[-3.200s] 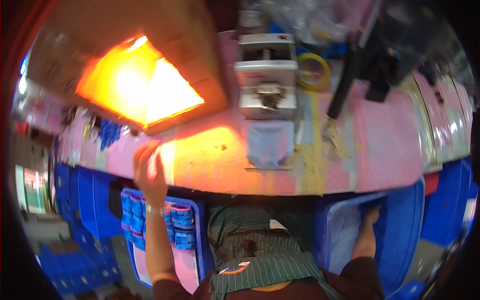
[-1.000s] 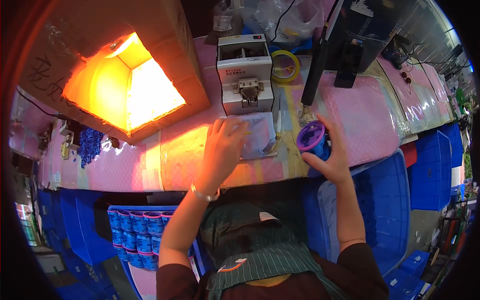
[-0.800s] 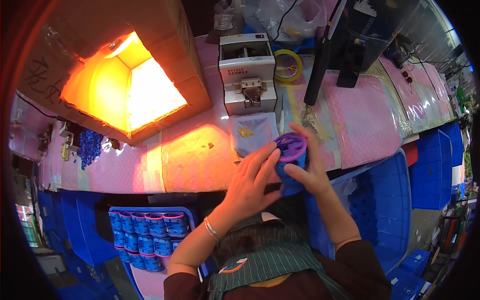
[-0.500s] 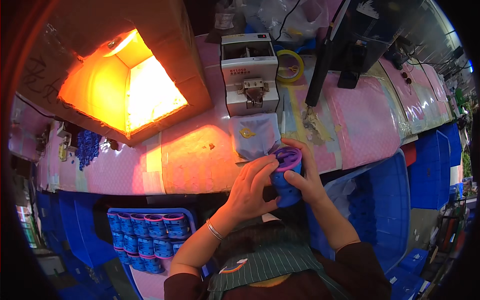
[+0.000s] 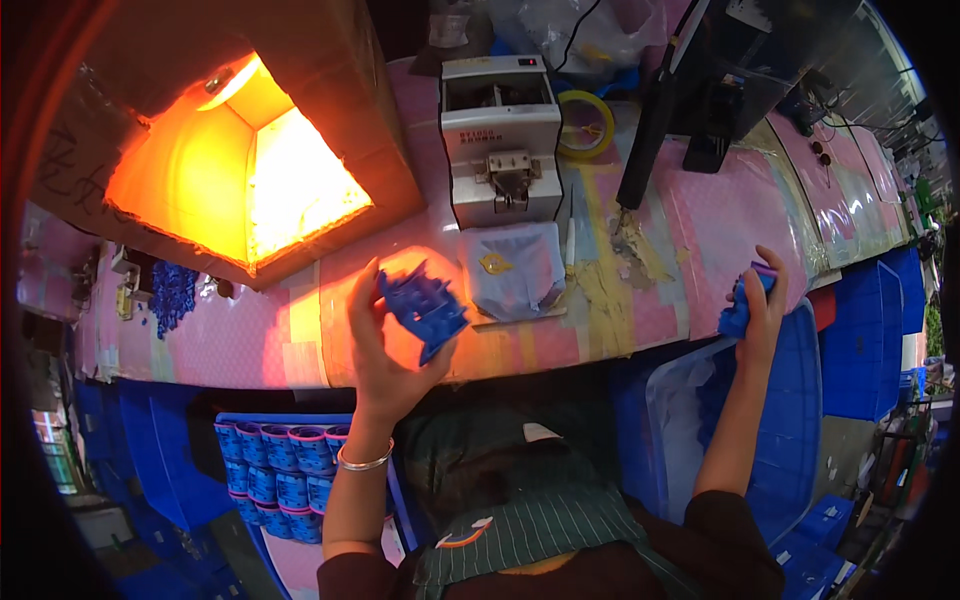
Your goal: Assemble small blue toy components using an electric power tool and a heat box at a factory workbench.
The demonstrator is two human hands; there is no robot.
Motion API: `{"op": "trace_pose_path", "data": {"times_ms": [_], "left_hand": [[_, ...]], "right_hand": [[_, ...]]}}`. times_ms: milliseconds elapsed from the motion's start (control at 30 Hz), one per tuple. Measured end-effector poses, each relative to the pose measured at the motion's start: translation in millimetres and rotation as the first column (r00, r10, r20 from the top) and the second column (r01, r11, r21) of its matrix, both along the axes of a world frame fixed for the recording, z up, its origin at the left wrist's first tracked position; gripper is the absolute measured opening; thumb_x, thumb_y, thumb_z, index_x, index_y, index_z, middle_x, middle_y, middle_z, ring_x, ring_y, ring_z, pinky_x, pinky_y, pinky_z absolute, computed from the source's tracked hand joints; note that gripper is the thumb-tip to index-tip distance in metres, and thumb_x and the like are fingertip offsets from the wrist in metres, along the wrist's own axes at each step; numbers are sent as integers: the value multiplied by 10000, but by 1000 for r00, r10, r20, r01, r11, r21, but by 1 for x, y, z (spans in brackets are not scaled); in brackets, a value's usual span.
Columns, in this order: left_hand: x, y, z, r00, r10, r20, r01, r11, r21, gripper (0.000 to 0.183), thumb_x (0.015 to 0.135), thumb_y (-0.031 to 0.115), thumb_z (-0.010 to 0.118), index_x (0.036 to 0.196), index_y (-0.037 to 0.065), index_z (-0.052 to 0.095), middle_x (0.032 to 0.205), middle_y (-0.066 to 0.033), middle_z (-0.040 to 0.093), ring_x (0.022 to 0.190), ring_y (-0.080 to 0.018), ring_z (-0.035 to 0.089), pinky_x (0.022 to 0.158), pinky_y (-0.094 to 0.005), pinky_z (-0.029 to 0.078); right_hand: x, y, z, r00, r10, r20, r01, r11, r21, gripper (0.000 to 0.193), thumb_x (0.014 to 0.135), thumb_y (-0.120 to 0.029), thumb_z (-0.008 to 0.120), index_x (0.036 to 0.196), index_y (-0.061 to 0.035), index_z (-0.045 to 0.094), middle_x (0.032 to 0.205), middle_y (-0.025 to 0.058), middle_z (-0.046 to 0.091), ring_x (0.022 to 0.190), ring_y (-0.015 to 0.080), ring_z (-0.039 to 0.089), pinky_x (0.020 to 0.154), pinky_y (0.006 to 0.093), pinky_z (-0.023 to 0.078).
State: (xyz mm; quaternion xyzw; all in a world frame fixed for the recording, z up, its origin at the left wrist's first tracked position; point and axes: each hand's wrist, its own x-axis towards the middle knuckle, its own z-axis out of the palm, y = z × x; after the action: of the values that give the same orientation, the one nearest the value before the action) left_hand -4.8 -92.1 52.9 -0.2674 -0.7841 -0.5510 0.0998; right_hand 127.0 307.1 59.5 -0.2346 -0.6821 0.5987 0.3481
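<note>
One long bench (image 5: 740,230) with pink and taped coverings spans the middle of the frame. On it at upper left stands a cardboard box (image 5: 385,150), its opening glowing orange. A blue bin (image 5: 785,440) sits at lower right, and a smaller blue tray (image 5: 265,416) of stacked blue cups (image 5: 290,487) at lower left. A grey-white machine (image 5: 505,150) stands at upper centre.

Just left of centre, the left hand (image 5: 390,375) is raised with its fingers spread around a jagged blue piece (image 5: 425,305), gripping it; the piece lies between the upright finger on its left and the digit at its lower right, most of it projecting clear above the palm. At the right of the frame, the right hand (image 5: 760,325) has its fingers curled over a blue piece with a purple edge (image 5: 738,312), which sticks out on their left side; the thumb's hold is unclear. Smallest, a yellow piece (image 5: 495,263) lies near centre, below the machine.
</note>
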Motion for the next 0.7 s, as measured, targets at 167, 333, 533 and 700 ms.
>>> {"op": "trace_pose_path", "data": {"times_ms": [167,333,533,700], "left_hand": [[-9,52,-9,932,-339,131,309,929,204,971,696,17,822,1490,47,264,1393,-154,463,1312,-269,464,1095,-399,402],[-27,62,-35,991,-132,-32,123,971,-205,976,618,159,909,1423,47,368,1396,-169,476,1324,-314,461,1116,-421,370],[-17,52,-50,989,15,-144,-51,967,-250,959,611,157,903,1408,49,381,1391,-172,484,1323,-374,444,1091,-449,384],[-8,57,-35,952,-14,-307,-66,966,-249,856,649,170,873,1380,49,445,1383,-159,496,1325,-378,439,1094,-460,380]], "right_hand": [[-37,10,-9,907,-279,315,-126,534,836,661,774,-260,787,1347,-74,514,1121,148,594,1029,289,572,885,411,457],[-56,-6,-8,928,-285,238,-135,336,932,643,749,-264,803,1317,-93,554,1179,163,586,1110,355,554,934,430,444],[-102,-26,-7,995,17,98,-92,537,839,585,797,-200,774,1320,-61,551,1235,157,570,1126,329,557,971,413,442],[-152,-36,-14,998,-39,59,-11,739,673,628,840,-217,763,1373,-40,482,1258,160,561,1143,275,556,961,362,459]]}}
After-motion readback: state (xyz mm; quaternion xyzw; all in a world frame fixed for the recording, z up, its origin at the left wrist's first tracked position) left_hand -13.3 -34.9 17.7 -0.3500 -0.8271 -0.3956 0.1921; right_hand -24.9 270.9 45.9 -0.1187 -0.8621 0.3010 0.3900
